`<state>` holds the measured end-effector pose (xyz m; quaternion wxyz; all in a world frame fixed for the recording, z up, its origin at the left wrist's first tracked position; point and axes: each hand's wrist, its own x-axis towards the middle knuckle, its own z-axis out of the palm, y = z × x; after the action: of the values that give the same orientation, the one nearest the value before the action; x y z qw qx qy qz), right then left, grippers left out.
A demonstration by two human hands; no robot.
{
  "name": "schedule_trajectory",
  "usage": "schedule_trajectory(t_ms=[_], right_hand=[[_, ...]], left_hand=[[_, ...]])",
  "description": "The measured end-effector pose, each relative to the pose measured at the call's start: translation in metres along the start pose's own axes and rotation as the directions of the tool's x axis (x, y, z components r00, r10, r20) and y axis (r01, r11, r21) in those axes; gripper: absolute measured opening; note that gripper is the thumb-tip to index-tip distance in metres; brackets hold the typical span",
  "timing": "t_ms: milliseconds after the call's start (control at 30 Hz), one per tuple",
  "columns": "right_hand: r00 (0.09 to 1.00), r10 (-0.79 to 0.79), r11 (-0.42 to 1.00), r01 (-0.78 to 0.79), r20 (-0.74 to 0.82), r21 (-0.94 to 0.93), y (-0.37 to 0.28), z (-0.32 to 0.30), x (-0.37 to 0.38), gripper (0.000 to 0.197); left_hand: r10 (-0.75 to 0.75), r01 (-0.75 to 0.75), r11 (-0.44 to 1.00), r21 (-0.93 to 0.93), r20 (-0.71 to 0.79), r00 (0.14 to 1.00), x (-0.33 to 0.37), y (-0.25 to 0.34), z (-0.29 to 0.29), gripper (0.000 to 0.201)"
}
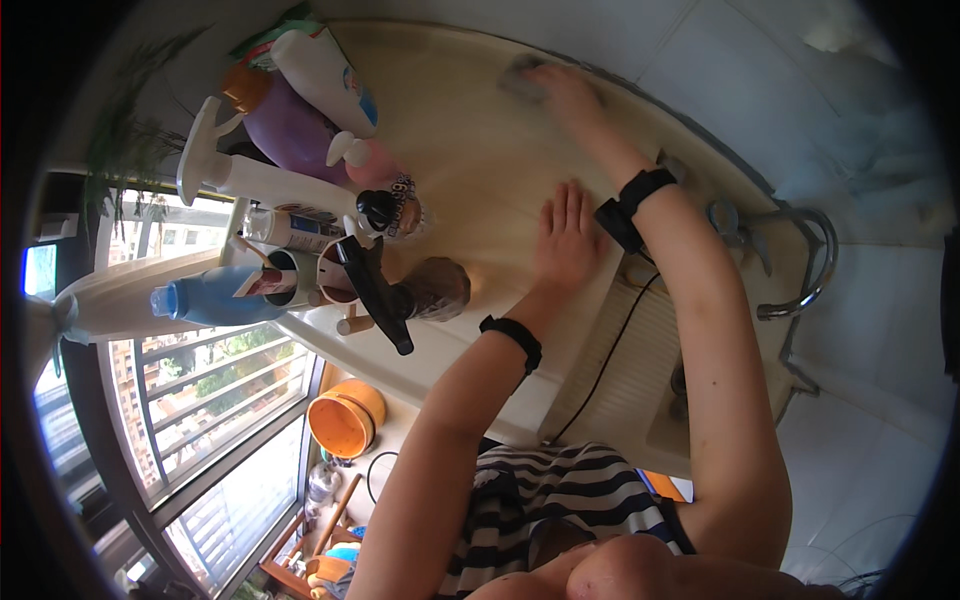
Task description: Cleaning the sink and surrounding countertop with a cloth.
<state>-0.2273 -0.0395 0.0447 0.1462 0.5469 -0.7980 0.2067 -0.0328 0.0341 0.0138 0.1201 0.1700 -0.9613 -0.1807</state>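
striped top point(560, 475) is near. l hand point(571, 240) rests on beige counter point(450, 95), fingers slightly apart. r hand point(574, 98) touches far grey cloth point(519, 79), blurred, can't tell finger grip.

White bottle point(322, 78) at eleven o'clock, orange-capped purple bottle point(288, 125) and white trigger-spray bottle point(275, 183) at ten, blue bottle point(218, 297) at nine, barred window point(220, 380) at eight, orange bucket point(371, 402) between seven and eight, curved chrome faucet point(831, 247) at three
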Motion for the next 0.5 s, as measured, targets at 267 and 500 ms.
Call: schedule_trajectory(t_ms=[267, 500], right_hand=[[0.980, -0.073, 0.997, 0.074, 0.186, 0.004, -0.026, 0.032, 0.003, 0.050], [0.930, -0.280, 0.959, 0.258, 0.239, 0.118, -0.102, 0.083, 0.109, 0.054]], left_hand=[[-0.015, 0.012, 0.996, -0.088, -0.031, 0.999, -0.001, 0.001, -0.001, 0.065], [-0.030, 0.034, 0.999, -0.037, 0.106, 0.994, -0.008, -0.016, -0.019, 0.061]])
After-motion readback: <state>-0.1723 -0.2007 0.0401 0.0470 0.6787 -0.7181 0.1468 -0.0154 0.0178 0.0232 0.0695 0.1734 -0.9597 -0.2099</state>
